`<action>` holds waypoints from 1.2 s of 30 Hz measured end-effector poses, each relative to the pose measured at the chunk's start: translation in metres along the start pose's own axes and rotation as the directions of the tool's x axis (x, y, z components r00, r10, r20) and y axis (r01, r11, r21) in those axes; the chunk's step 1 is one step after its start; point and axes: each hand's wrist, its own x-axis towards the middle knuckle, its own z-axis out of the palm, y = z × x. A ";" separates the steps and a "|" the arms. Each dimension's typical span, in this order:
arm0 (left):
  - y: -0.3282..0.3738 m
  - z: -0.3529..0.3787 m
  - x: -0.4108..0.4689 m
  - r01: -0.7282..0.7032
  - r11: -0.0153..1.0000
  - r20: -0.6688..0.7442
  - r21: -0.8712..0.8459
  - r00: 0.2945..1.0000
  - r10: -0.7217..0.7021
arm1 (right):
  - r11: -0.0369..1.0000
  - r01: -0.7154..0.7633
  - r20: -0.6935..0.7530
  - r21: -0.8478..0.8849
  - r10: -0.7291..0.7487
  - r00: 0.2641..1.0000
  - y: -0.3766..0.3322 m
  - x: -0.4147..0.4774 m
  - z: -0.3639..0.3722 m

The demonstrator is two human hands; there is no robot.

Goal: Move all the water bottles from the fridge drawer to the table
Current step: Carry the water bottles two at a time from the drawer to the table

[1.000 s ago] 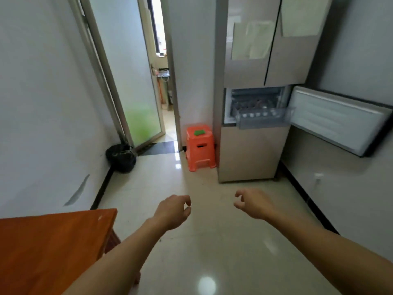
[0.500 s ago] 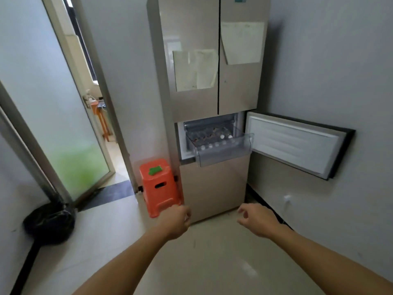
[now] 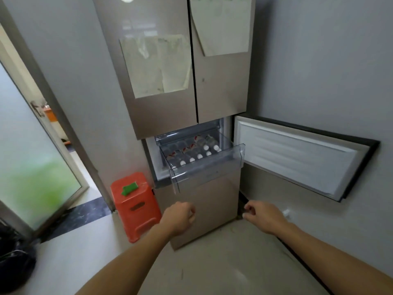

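Note:
A clear plastic fridge drawer [image 3: 209,170] is pulled out from the middle of a tall beige fridge [image 3: 165,86]. Inside it lie several water bottles [image 3: 191,151] with white caps toward me and red-and-white labels. My left hand [image 3: 179,218] hangs below the drawer, fingers curled into a loose fist, holding nothing. My right hand [image 3: 263,217] is level with it to the right, fingers loosely curled, also empty. Both hands are apart from the drawer. The table is out of view.
The compartment door [image 3: 297,158] stands swung open to the right, along the grey wall. An orange plastic stool [image 3: 136,206] with a green item on top stands left of the fridge. A black bag [image 3: 14,258] sits at the lower left by a frosted glass door [image 3: 32,158].
I have come closer to the fridge, which now fills the view. The wooden table has left the frame. Both hands stay raised and empty in front of me.

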 end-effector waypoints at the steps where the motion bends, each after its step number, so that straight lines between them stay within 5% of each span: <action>1: -0.002 -0.002 0.019 0.019 1.000 0.001 -0.013 1.000 -0.019 | 1.000 -0.004 0.016 0.025 0.004 1.000 0.003 0.024 -0.004; 18: -0.071 -0.024 0.258 0.211 0.946 -0.081 -0.248 0.968 -0.237 | 0.970 0.132 -0.057 0.206 -0.123 0.991 -0.019 0.321 -0.050; 22: -0.098 -0.018 0.322 0.293 0.886 -0.009 -0.359 0.948 -0.317 | 0.962 0.112 -0.021 0.250 -0.110 0.994 -0.027 0.390 -0.057; 26: -0.129 -0.006 0.379 0.420 0.725 0.140 -0.546 0.899 -0.415 | 0.941 0.030 0.057 0.337 -0.053 0.997 -0.044 0.450 -0.054; 32: -0.163 0.028 0.431 0.602 0.255 0.368 -0.756 0.714 -0.596 | 0.812 -0.263 0.275 0.521 0.132 0.952 -0.053 0.520 -0.020; 36: -0.172 0.036 0.452 0.602 0.067 0.418 -0.795 0.626 -0.658 | 0.733 -0.382 0.387 0.563 0.175 0.905 -0.056 0.566 -0.003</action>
